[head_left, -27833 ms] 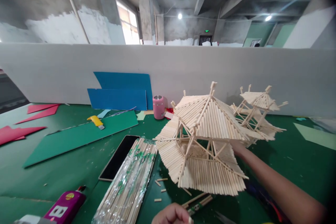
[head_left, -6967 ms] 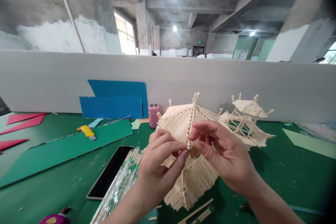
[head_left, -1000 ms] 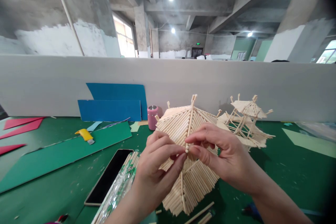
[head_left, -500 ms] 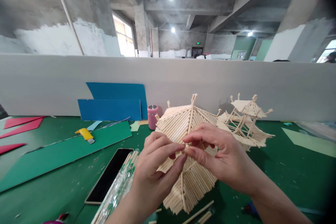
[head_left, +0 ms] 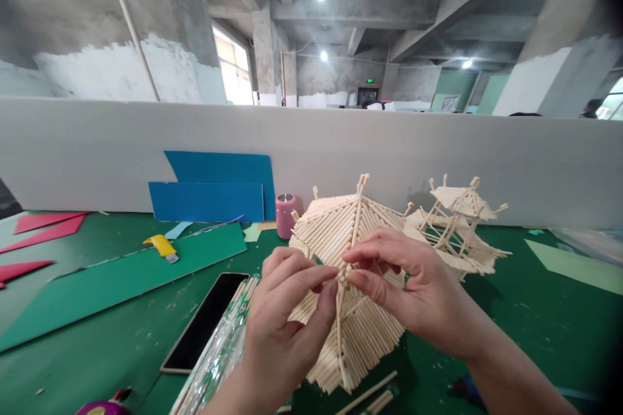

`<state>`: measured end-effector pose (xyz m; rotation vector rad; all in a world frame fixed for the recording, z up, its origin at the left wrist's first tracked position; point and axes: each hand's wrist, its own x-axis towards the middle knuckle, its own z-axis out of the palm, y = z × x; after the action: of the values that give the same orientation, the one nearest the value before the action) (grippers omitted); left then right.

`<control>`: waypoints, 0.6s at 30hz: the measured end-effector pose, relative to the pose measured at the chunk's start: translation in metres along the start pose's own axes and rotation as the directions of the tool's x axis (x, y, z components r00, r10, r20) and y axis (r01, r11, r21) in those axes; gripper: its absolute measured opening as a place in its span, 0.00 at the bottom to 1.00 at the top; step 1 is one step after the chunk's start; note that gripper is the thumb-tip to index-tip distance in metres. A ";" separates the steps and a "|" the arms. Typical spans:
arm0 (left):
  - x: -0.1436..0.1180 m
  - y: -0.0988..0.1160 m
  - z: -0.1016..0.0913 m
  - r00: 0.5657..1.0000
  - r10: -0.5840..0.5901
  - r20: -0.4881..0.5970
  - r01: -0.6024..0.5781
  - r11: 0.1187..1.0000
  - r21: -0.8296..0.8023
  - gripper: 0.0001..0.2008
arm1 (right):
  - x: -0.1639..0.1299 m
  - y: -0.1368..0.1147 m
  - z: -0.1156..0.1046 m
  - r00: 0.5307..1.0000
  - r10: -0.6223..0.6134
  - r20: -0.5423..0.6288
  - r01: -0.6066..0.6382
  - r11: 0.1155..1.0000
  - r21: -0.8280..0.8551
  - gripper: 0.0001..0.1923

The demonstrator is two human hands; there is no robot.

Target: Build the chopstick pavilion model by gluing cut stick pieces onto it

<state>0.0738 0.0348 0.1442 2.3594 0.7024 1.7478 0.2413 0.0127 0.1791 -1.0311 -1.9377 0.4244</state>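
Note:
A pavilion model of pale wooden sticks (head_left: 331, 230) stands in front of me, its layered roof sloping towards me. Both hands meet at the lower roof's front ridge. My right hand (head_left: 413, 279) pinches a short wooden stick piece (head_left: 342, 270) there between thumb and forefinger. Close against it from the other side, my left hand (head_left: 287, 311) has its thumb and forefinger drawn together; what lies between them is too small to make out. Behind my right hand is a smaller stick pavilion (head_left: 460, 227).
Left of my hands lie a phone (head_left: 204, 324) and plastic-wrapped sticks (head_left: 219, 343). A yellow utility knife (head_left: 161, 246) rests on a green board (head_left: 131, 282). A pink jar (head_left: 285, 216) stands before the white partition (head_left: 341, 142). Loose sticks (head_left: 367, 392) lie near the front.
The view has shifted slightly. My left thumb has drawn back a little from the stick piece, while my right hand keeps its pinch at the ridge.

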 end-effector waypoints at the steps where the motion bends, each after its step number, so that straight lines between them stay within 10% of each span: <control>1: 0.000 0.000 0.000 1.000 -0.004 -0.004 0.004 1.000 0.002 0.10 | 0.000 0.000 -0.001 1.000 0.000 0.001 0.000 1.000 0.005 0.06; 18: 0.002 0.007 0.010 0.998 0.048 -0.047 -0.042 0.993 0.114 0.09 | -0.005 0.005 -0.002 0.997 -0.012 -0.072 0.014 1.000 0.020 0.05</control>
<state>0.0855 0.0315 0.1447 2.4305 0.7806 1.8372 0.2465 0.0114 0.1746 -1.0069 -1.8721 0.3937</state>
